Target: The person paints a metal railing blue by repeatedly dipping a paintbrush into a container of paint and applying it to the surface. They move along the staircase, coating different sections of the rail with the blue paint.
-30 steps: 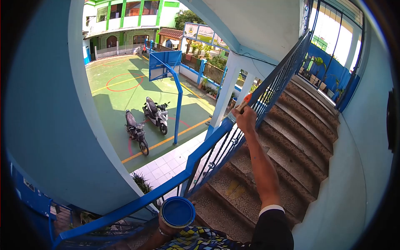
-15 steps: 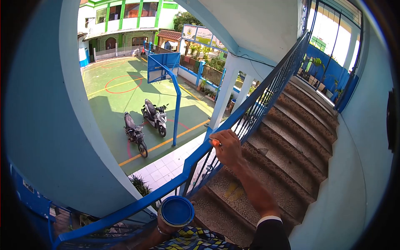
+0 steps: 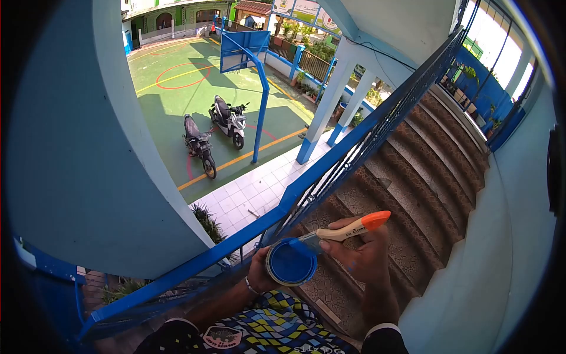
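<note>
Brush [image 3: 345, 230]: long axis runs low-left to high-right; orange handle tip points up and right, toward the stairs; bristle end points down-left into the can, tip hidden past the rim.
Right hand [image 3: 362, 256]: grip clenched around the pale middle of the brush handle, thumb on top, fingers curled below; blue smears on the skin.
Paint can [image 3: 290, 262]: small round tin, tilted so its mouth faces the camera; blue paint inside and coating the inner wall; sits just below the blue handrail [image 3: 236, 251], near the foot of the stair flight.
Left hand [image 3: 259, 272]: grip wrapped on the can from behind and below; band at the wrist.
Stairs [image 3: 413, 171]: pebbled steps climbing to the upper right, beside the railing.
Courtyard below: two scooters [image 3: 215, 133] parked side by side next to a blue basketball post [image 3: 259, 112] on green court.
Clothing: patterned fabric [image 3: 265, 330] at bottom edge, dark sleeves.
</note>
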`<state>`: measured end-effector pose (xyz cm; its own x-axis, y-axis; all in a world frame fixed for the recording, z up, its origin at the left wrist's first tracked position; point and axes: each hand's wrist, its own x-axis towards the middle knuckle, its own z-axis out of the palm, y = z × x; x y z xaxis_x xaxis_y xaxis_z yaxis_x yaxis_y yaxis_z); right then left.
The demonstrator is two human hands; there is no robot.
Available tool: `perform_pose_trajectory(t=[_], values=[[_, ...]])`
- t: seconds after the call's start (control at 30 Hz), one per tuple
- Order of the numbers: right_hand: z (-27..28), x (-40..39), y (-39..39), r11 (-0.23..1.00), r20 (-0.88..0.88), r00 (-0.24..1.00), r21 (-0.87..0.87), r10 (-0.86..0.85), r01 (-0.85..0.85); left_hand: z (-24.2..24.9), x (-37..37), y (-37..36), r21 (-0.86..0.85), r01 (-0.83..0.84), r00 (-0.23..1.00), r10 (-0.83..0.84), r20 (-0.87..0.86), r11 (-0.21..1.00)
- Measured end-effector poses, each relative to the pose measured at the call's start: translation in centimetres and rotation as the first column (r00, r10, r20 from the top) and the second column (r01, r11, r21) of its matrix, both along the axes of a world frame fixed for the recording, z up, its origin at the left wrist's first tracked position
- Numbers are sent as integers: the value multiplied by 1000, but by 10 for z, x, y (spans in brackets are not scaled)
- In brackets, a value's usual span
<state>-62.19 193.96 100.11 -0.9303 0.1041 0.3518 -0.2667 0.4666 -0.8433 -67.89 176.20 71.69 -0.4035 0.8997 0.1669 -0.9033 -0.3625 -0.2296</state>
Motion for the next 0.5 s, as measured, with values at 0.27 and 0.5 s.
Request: perform_pose_trajectory(t=[0.27,0.5], values=[[-18,10,-22,950,104,995,308,10,-42,-2,6,6,-277,41,999,-47,-14,960],[-41,22,-29,884,120,989,467,-86,20,-3,7,6,-309,30,997,-50,-58,951]])
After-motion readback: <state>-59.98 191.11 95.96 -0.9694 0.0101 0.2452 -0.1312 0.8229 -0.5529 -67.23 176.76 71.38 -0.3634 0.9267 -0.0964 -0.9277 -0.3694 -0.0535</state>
